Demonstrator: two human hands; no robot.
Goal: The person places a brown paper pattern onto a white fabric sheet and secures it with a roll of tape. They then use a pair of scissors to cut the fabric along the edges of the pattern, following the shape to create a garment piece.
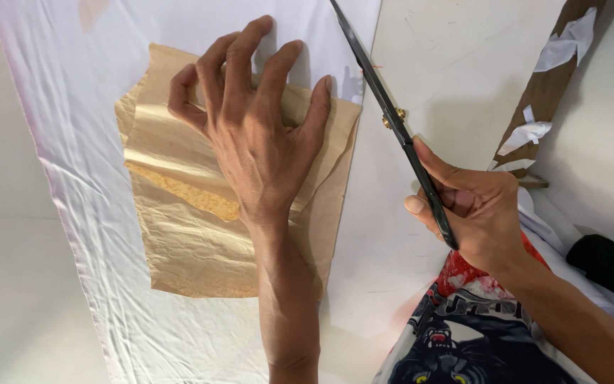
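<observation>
My left hand [254,135] presses down with spread fingers on a creased tan paper pattern piece [179,235] that lies on a white satin cloth [108,242]. My right hand [474,210] grips the handles of black scissors [381,99] with a brass pivot. The blades point away from me, just right of the paper's right edge, and look closed. The scissor tips run out of the top of the view.
The cloth lies on a pale work surface [421,64]. A brown cardboard strip [548,85] with white scraps leans at the right. A printed red and dark garment [463,334] lies near my right wrist, and a black object [612,267] sits at the far right.
</observation>
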